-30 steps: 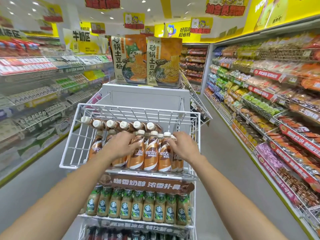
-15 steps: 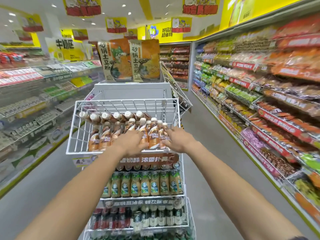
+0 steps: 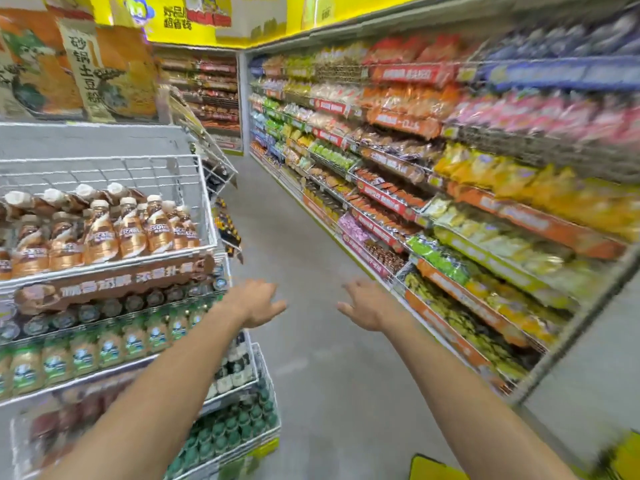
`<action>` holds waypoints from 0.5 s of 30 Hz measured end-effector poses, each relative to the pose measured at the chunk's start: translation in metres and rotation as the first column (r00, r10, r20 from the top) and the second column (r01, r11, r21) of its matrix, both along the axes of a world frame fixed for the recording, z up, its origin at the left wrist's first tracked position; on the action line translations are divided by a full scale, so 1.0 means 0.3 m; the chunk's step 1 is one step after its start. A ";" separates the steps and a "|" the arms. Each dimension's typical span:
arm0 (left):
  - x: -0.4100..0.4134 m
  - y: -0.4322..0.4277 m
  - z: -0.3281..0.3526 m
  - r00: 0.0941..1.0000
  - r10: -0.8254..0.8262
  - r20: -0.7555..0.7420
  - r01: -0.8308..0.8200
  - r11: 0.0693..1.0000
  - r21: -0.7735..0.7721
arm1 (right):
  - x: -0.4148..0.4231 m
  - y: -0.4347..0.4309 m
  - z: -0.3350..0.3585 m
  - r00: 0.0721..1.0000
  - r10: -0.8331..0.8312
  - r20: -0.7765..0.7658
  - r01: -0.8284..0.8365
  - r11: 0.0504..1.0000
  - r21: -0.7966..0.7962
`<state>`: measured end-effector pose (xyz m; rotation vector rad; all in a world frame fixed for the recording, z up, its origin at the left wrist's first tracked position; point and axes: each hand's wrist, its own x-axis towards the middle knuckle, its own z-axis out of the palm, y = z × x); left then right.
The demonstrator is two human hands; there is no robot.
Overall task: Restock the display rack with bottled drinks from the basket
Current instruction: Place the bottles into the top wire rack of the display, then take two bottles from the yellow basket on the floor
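The white wire display rack stands at the left, its top tier holding several brown coffee bottles with white caps. Lower tiers carry green-labelled bottles and dark-capped bottles. My left hand hovers empty over the aisle floor just right of the rack, fingers loose. My right hand is beside it, fingers spread, holding nothing. A yellow object, cut off by the bottom edge, may be the basket. The whole view is motion-blurred.
A long snack shelf packed with bagged goods runs along the right side. The grey aisle floor stretches ahead between it and the rack. Large orange noodle boxes sit on top of a white unit behind the rack.
Both hands have left the coffee bottles in the top tier and dropped away to the right, now empty over the floor. The view has swung right and downward.
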<state>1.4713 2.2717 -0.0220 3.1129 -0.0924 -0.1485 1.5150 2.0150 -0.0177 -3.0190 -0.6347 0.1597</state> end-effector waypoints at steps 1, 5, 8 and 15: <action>0.020 -0.093 -0.006 0.999 -0.040 -0.002 0.040 0.999 -0.004 | -0.013 -0.106 -0.003 0.999 -0.049 -0.006 0.049 0.999 -0.006; 0.087 -0.513 -0.021 0.971 -0.239 -0.009 0.238 0.970 -0.049 | -0.069 -0.526 -0.022 0.978 -0.210 -0.005 0.210 0.978 -0.011; 0.110 -0.829 -0.053 0.932 -0.360 -0.026 0.359 0.932 -0.051 | -0.113 -0.818 -0.057 0.953 -0.302 -0.023 0.302 0.953 0.003; 0.152 -1.451 -0.222 0.881 -0.460 -0.111 0.447 0.886 -0.126 | -0.136 -1.409 -0.183 0.901 -0.415 -0.123 0.412 0.910 -0.051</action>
